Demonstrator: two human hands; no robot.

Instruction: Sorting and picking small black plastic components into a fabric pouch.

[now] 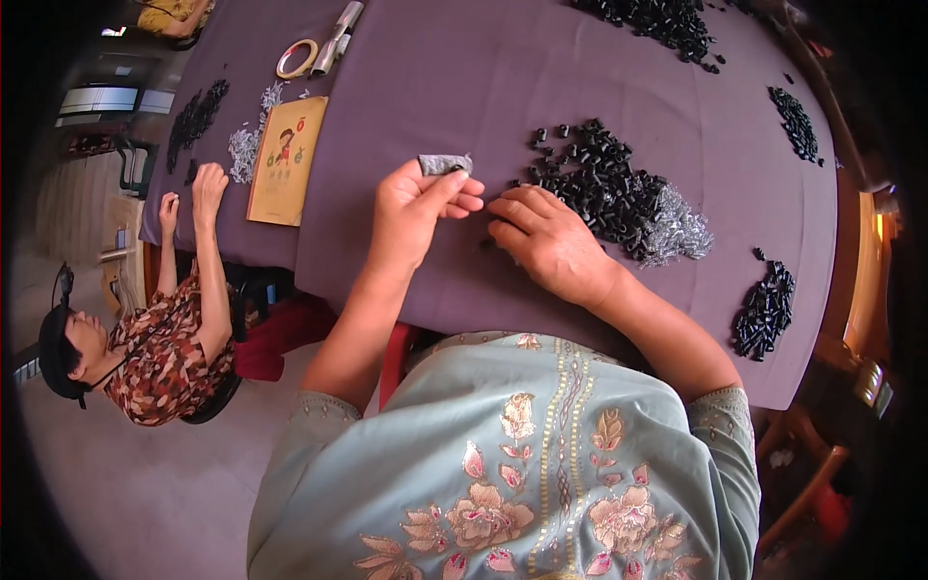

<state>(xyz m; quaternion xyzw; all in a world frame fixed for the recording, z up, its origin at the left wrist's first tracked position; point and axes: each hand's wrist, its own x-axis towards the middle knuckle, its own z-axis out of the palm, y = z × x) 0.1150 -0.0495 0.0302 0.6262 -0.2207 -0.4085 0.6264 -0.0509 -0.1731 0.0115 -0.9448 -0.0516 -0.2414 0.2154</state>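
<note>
My left hand [418, 208] is raised over the table, its thumb and fingers closed on a small folded piece of grey cloth [443, 164]. A tiny dark bit shows at the thumb tip against the cloth. My right hand [551, 240] rests low at the left edge of a pile of small black plastic parts [604, 179]. Its fingers are bent together, with the fingertips partly hidden, so what they hold cannot be made out. Beside that pile, and partly over it, lies a heap of small clear parts [677, 230].
Purple cloth covers the table [406, 87]. More black parts lie at the far side [662, 29] and right [766, 309]. A yellow booklet [287, 164], a tape roll [297, 59] and a silvery roll [336, 41] lie left. Another person [159, 358] sits at the left.
</note>
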